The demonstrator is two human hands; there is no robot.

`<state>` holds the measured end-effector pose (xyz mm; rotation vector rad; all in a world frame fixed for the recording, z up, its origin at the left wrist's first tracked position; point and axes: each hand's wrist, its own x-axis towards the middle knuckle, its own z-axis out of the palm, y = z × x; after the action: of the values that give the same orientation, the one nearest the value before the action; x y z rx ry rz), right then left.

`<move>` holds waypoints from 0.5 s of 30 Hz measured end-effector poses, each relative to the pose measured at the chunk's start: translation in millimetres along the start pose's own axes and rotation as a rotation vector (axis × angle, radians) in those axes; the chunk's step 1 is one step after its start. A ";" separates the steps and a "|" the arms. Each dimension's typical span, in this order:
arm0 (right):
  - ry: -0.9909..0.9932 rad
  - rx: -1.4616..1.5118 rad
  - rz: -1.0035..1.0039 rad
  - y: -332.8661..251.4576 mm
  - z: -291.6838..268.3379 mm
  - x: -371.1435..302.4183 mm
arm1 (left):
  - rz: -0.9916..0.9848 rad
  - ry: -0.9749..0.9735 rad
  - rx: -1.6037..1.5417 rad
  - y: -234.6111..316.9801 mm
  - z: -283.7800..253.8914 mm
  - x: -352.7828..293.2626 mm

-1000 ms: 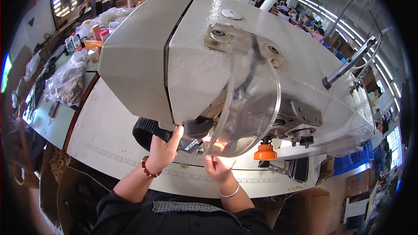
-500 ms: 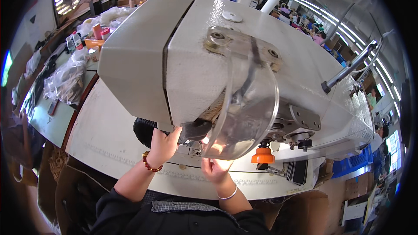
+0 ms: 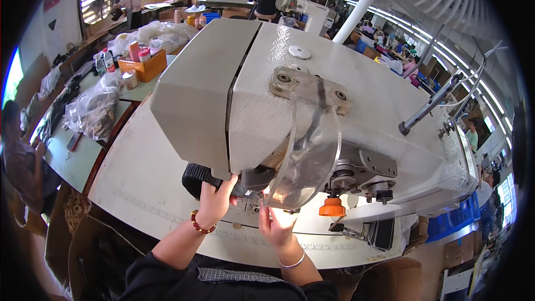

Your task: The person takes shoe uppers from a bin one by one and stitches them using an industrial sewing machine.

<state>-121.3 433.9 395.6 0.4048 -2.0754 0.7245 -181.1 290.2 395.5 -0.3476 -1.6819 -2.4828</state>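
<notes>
A large off-white industrial sewing machine head [image 3: 192, 95] fills the middle of the view. Below its left end, my left hand [image 3: 216, 205], wearing a beaded bracelet, is closed against a black ribbed piece [image 3: 196, 178], perhaps fabric; some fingers are hidden behind the machine. My right hand [image 3: 277, 228], with a thin bangle, is at the stitching area under the clear plastic guard [image 3: 306, 161]. Its thumb and finger are bent close together, and what they pinch is lost in the bright lamp light. The needle is hidden from me.
The pale table [image 3: 134, 173] carries a printed ruler strip near its front edge. An orange knob [image 3: 332, 207] hangs right of the guard. To the left, a side table bears plastic bags [image 3: 92, 106] and an orange box [image 3: 146, 67]. A blue crate [image 3: 451, 217] stands at right.
My view has tilted up, so the machine and both hands appear lower. More of the black piece's ribbing shows. Both hands stay by the stitching area; the right fingertips look slightly higher against the guard.
</notes>
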 end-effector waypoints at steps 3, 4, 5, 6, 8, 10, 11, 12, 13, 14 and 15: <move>0.004 -0.035 0.003 -1.1 -0.7 -0.4 | -0.119 0.072 -0.054 13.1 6.7 -6.2; 0.004 -0.034 0.004 -2.2 -2.1 1.3 | -0.120 0.072 -0.052 12.3 6.2 -8.6; 0.005 -0.008 0.005 -4.9 -3.3 5.4 | -0.119 0.069 -0.007 11.2 3.5 -12.5; 0.005 0.018 0.006 -6.0 -3.9 8.1 | -0.120 0.067 0.037 9.6 1.3 -16.6; 0.001 0.049 0.000 -1.6 -3.8 6.9 | -0.064 0.034 0.099 4.2 0.3 -24.8; 0.084 0.104 -0.037 8.5 3.3 0.6 | -0.008 0.000 0.156 3.0 2.1 -29.3; 0.108 0.077 -0.063 10.9 4.1 0.6 | 0.032 -0.001 0.178 3.1 5.6 -30.7; 0.105 0.075 -0.064 11.1 4.0 0.6 | 0.072 -0.001 0.200 3.0 7.8 -31.6; 0.109 0.076 -0.057 10.9 3.9 0.8 | 0.077 -0.010 0.196 2.1 8.3 -31.8; 0.114 0.077 -0.047 10.5 4.3 0.2 | 0.075 -0.011 0.193 1.9 9.1 -32.0; 0.112 0.074 -0.047 10.1 4.1 0.8 | 0.086 -0.008 0.192 2.3 10.8 -32.0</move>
<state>-129.7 439.2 390.9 0.4424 -1.9322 0.7802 -148.4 298.4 393.2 -0.3996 -1.8481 -2.2403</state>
